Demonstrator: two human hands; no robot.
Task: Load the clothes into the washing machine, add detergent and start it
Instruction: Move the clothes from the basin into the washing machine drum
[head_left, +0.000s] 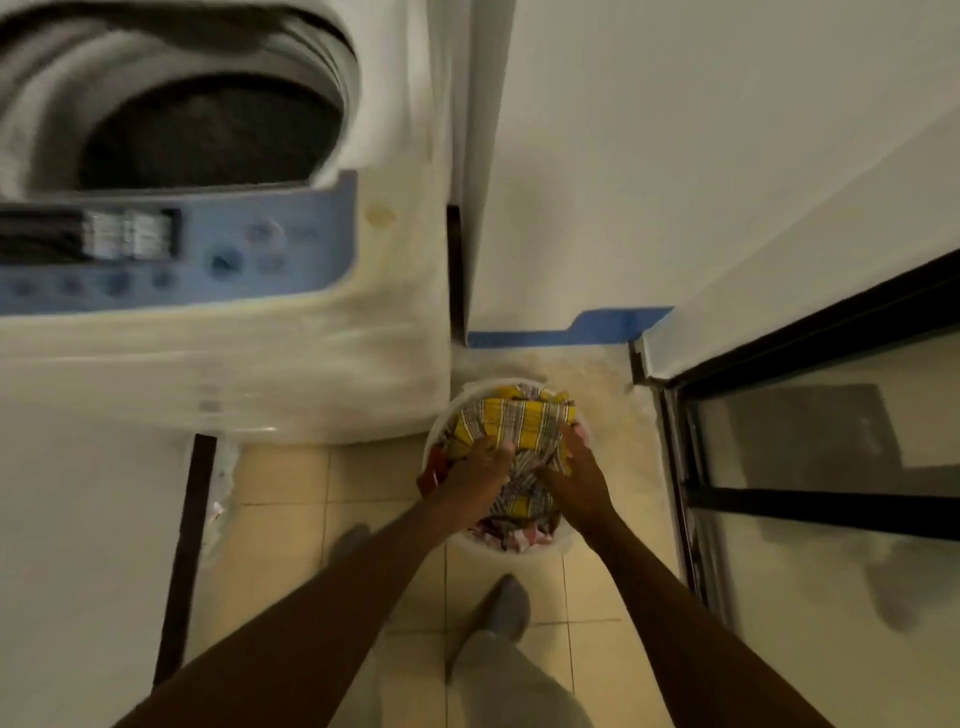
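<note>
Both hands, left hand (475, 470) and right hand (576, 475), clutched the yellow striped cloth (524, 421) (lying crosswise) atop the white bucket (462, 540), fingers closed.

Floor (291, 483): cream tiles with thin dark grout lines, stained paler toward the wall. Blue skirting strip (571, 327) runs along the wall base at the far edge of the tiles, stepping up partway along. White wall (649, 156) rises above the strip. Black-framed glass door (831, 467) stands to the right of the tiles, beside the strip's end.
</note>
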